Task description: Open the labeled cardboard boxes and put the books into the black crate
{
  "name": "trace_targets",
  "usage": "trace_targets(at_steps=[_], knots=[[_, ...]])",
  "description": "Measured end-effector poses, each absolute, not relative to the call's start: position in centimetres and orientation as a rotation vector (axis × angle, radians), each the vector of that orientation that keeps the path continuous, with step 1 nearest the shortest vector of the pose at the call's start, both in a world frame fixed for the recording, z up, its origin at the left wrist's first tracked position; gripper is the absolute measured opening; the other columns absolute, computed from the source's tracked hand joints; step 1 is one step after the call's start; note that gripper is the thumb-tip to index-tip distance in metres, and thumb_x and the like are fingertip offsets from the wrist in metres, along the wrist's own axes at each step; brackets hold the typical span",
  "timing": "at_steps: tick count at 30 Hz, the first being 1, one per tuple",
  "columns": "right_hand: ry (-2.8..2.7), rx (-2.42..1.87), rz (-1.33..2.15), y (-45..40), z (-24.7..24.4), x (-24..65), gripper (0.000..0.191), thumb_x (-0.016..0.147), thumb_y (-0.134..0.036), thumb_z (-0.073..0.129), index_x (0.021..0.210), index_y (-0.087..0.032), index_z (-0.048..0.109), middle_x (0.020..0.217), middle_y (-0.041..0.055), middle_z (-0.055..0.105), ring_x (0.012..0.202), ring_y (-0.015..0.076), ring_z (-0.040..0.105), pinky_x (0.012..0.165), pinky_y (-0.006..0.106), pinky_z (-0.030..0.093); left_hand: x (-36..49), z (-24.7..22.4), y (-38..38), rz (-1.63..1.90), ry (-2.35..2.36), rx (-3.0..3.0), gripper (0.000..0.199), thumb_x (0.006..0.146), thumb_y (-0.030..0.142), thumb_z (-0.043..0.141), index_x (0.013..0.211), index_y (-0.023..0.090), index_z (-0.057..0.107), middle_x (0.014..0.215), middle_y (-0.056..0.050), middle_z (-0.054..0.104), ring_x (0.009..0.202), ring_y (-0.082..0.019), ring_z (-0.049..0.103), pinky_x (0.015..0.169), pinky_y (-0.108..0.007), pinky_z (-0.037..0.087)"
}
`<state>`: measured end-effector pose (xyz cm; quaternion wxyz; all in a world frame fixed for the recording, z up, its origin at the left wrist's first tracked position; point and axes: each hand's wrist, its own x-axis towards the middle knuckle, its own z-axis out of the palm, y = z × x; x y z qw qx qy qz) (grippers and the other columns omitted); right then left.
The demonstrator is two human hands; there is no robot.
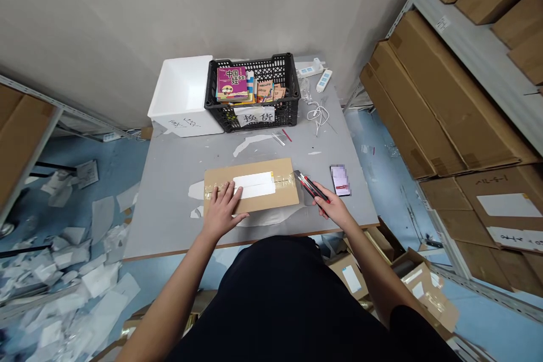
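Observation:
A taped cardboard box [284, 192] with a white label [257, 185] lies on the grey table [169, 181]. My left hand [223, 206] rests flat on the box's left part, its fingers spread. In my right hand [333, 206] is a black and red box cutter [313, 188], gripped by the handle. Its blade end points up and left, close by the right end of the box. Just to the right of that hand, a phone [340, 180] lies on the table.
At the table's back stand a white foam box [182, 90] and a black crate [254, 107] holding books. Cables [317, 116] and power strips [324, 80] lie beside them. Shelves with cartons [458, 96] flank the right.

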<state>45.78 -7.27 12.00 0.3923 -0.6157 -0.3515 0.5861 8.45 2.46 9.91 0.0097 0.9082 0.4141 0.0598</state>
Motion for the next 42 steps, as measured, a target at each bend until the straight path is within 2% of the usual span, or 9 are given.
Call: trace_targets(at_steps=[12,17,30,42], knots=[[-0.915,-1.632,1.449,-8.6,11.4,44.5,0.064,0.085,-0.040,0.056,0.146,-0.027,0.042,0.082,0.0004,0.064,0.046,0.0067,0.047,0.038,0.018,0.036,8.5,9.9,2.5,0.191,1.287,2.832,0.087,0.085,0.062,0.054,0.153,0.020,0.021,0.158,-0.016,0.022,0.147,-0.034,0.017,0.118,-0.057,0.011],[-0.881,-1.635,1.367,-8.4,10.8,44.2,0.068,0.085,-0.044,0.056,0.148,-0.026,0.038,0.082,0.0006,0.064,0.045,0.0070,0.048,0.036,0.018,0.035,8.5,9.9,2.4,0.188,1.284,2.833,0.085,0.085,0.059,0.054,0.153,0.021,0.021,0.158,-0.016,0.021,0.147,-0.034,0.017,0.118,-0.057,0.011],[-0.859,-1.611,1.433,-8.4,11.1,44.6,0.071,0.083,-0.046,0.057,0.148,-0.026,0.038,0.079,-0.0006,0.062,0.044,0.0073,0.047,0.034,0.018,0.036,8.4,10.0,2.5,0.176,1.288,2.805,0.086,0.085,0.060,0.053,0.154,0.023,0.018,0.159,-0.014,0.020,0.147,-0.034,0.017,0.117,-0.057,0.010],[-0.908,-1.700,1.323,-8.5,11.4,43.6,0.063,0.086,-0.042,0.053,0.147,-0.028,0.041,0.082,0.0005,0.063,0.046,0.0073,0.047,0.038,0.018,0.037,8.4,9.9,2.5,0.157,1.293,2.817,0.085,0.086,0.061,0.052,0.154,0.021,0.021,0.159,-0.015,0.021,0.147,-0.034,0.016,0.118,-0.057,0.010]])
